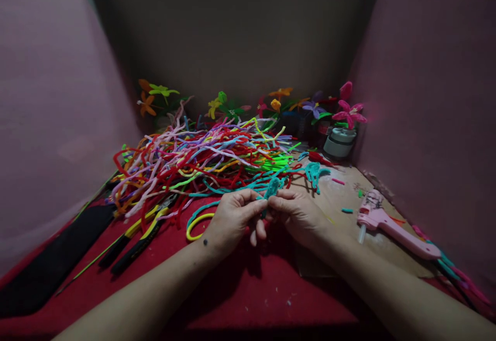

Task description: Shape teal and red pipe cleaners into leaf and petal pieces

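A small teal loop of pipe cleaner (273, 188) stands upright between my hands, over the front of the table. My left hand (238, 216) pinches its lower end between thumb and forefinger. From the other side, my right hand (292, 211) pinches the same piece with its fingertips. Part of the pipe cleaner is hidden behind the fingers. Just behind my hands lie loose teal pipe cleaners and a bunch of bent teal pieces (315, 173). Beside my left wrist is the yellow handle of a pair of scissors (199, 227), partly covered by the hand.
A large heap of coloured pipe cleaners (209, 155) covers the middle back. Pliers (143, 237) with black-and-yellow handles and a black strip (65, 258) lie left. On a brown board (329, 212) at right rests a pink glue gun (391, 225). Pipe-cleaner flowers (351, 113) stand behind.
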`<action>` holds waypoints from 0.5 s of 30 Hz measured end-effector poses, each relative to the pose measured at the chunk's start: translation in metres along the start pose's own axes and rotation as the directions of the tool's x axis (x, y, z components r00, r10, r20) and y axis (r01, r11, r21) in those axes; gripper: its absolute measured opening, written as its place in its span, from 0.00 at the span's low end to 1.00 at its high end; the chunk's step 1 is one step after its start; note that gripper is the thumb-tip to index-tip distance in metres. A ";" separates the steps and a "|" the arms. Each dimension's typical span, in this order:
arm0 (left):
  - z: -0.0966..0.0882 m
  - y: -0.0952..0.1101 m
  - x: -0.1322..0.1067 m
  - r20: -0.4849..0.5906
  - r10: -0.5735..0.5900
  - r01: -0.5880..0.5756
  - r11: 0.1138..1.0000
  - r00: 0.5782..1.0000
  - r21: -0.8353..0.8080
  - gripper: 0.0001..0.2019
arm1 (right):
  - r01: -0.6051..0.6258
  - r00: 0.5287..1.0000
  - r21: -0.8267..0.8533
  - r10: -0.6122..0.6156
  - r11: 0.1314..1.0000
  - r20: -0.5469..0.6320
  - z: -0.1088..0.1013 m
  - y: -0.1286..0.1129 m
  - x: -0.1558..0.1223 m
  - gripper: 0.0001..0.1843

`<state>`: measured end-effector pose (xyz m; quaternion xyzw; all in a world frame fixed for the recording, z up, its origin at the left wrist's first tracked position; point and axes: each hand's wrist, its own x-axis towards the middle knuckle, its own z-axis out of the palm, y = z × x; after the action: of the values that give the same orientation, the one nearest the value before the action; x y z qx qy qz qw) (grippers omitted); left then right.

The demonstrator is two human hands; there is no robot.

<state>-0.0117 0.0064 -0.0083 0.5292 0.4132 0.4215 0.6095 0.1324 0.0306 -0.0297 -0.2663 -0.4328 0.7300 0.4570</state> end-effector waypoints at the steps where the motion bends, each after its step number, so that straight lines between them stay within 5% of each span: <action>1: 0.000 0.000 0.000 -0.001 -0.005 0.005 1.000 1.000 0.010 0.09 | -0.007 1.000 0.030 0.007 1.000 0.003 0.000 0.001 0.000 0.07; 6: 0.001 0.006 -0.003 0.001 -0.039 0.039 0.998 0.999 0.046 0.09 | -0.012 1.000 0.076 0.013 0.997 -0.017 0.001 0.001 0.000 0.06; 12: 0.003 0.012 -0.002 -0.228 0.071 -0.027 0.981 0.971 0.190 0.12 | 0.079 0.986 -0.186 -0.104 0.979 -0.131 0.000 -0.001 -0.002 0.09; 15: -0.001 0.011 0.000 -0.211 0.119 -0.079 0.979 0.970 0.189 0.12 | 0.074 0.984 -0.301 -0.118 0.951 -0.131 0.003 -0.001 -0.005 0.12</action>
<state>-0.0132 0.0078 0.0021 0.5518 0.4875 0.4689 0.4878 0.1328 0.0252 -0.0280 -0.3630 -0.5144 0.6126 0.4779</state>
